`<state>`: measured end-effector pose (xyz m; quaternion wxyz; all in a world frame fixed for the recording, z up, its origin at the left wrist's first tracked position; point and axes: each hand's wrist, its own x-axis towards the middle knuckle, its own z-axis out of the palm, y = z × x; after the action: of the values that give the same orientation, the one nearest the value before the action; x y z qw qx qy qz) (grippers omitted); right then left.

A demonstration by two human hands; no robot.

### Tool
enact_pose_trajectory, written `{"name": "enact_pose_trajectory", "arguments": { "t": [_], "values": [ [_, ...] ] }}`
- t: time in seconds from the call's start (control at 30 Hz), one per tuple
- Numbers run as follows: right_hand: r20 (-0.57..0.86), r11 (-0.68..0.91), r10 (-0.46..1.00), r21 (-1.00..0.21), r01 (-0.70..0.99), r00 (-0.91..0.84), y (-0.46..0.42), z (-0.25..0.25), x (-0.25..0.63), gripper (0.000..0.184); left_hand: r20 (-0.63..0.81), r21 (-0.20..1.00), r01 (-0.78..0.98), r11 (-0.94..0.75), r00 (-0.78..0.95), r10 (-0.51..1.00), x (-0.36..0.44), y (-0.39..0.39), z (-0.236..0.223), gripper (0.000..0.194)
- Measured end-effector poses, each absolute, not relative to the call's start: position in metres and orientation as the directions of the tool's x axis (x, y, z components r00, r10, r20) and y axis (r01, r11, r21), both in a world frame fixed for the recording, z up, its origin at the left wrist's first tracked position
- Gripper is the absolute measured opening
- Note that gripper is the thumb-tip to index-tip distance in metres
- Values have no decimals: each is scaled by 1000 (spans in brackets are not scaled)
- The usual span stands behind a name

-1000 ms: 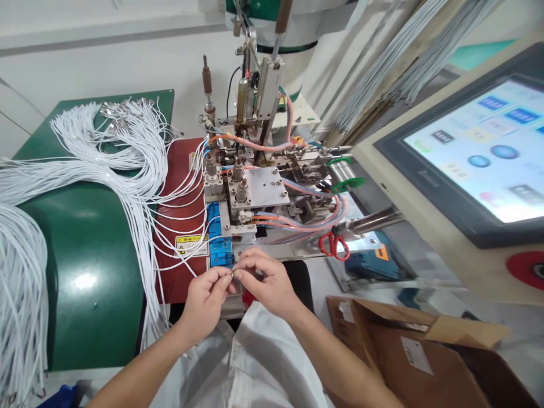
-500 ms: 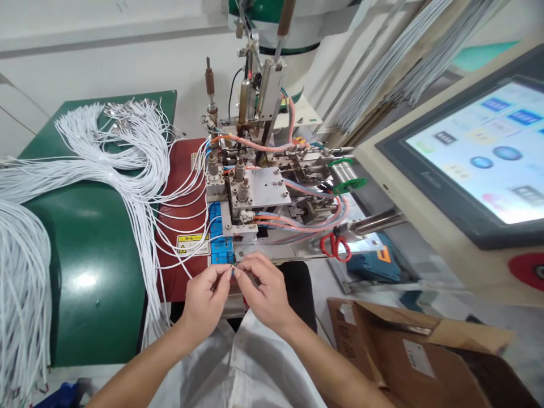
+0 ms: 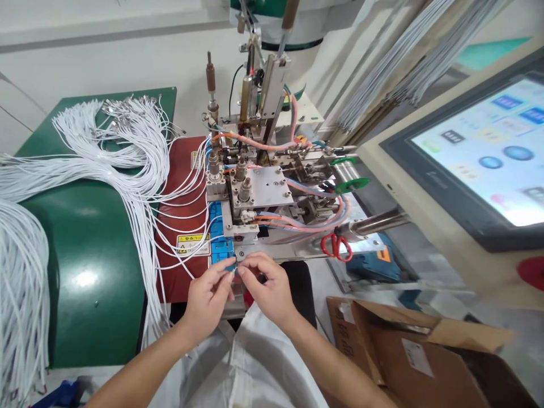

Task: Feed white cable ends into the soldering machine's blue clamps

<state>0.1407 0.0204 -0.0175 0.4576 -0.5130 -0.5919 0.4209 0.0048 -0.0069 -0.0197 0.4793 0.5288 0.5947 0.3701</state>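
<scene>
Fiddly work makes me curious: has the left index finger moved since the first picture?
Yes: relative to the blue blocks, the left index finger sits slightly higher.

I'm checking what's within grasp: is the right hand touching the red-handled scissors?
Apart. The head view shows the right hand and the red-handled scissors with a plain gap between them.

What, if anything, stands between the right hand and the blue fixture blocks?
Only the left hand: its fingertips overlap the near end of the blue fixture blocks, though contact is unclear. Nothing else visible stands between the blocks and the right hand.
</scene>
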Motion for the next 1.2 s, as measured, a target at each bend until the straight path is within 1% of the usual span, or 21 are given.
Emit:
{"name": "enact_pose_trajectory", "arguments": {
  "t": [0.1, 0.17, 0.23, 0.3, 0.37, 0.43, 0.5, 0.6, 0.7, 0.8, 0.93, 1.07, 1.2],
  "values": [
    [182, 181, 983, -932, 313, -24, 19, -21, 141, 13, -250, 938, 244, 246, -12, 968, 5, -5, -17, 29],
    [215, 203, 977, -904, 377, -12, 21, -24, 143, 13, -262, 921, 299, 248, 7, 965, -1, -2, -13, 32],
    [185, 174, 983, -893, 416, -13, 25, -29, 145, 13, -186, 887, 441, 138, 66, 980, -11, 1, -10, 28],
    [121, 121, 992, -893, 434, -28, 28, -35, 145, 14, -64, 815, 578, -35, 149, 987, -21, 6, -9, 18],
    [84, 98, 995, -887, 452, -50, 30, -41, 144, 15, 26, 746, 647, -160, 211, 977, -29, 11, -11, 20],
    [86, 111, 994, -869, 483, -73, 31, -47, 143, 14, 67, 694, 689, -210, 229, 971, -33, 15, -16, 23],
    [95, 132, 991, -840, 526, -97, 31, -50, 141, 14, 77, 653, 723, -224, 231, 970, -34, 19, -21, 24],
    [88, 137, 990, -809, 571, -113, 30, -54, 139, 14, 67, 630, 746, -218, 227, 972, -35, 22, -26, 23],
    [51, 101, 993, -815, 570, -103, 32, -55, 138, 13, 41, 633, 748, -201, 227, 973, -35, 22, -27, 22],
    [-5, 46, 996, -846, 531, -94, 34, -58, 139, 12, 2, 616, 768, -177, 223, 975, -35, 23, -28, 21],
    [-39, 11, 993, -901, 434, -108, 37, -61, 145, 14, 28, 612, 765, -200, 231, 972, -35, 23, -30, 21],
    [20, 56, 994, -934, 352, -106, 42, -62, 147, 15, 99, 633, 736, -240, 231, 968, -36, 21, -32, 20],
    [96, 119, 992, -910, 396, -78, 45, -58, 142, 11, 171, 606, 734, -307, 257, 951, -36, 19, -37, 22]
  ]
}}
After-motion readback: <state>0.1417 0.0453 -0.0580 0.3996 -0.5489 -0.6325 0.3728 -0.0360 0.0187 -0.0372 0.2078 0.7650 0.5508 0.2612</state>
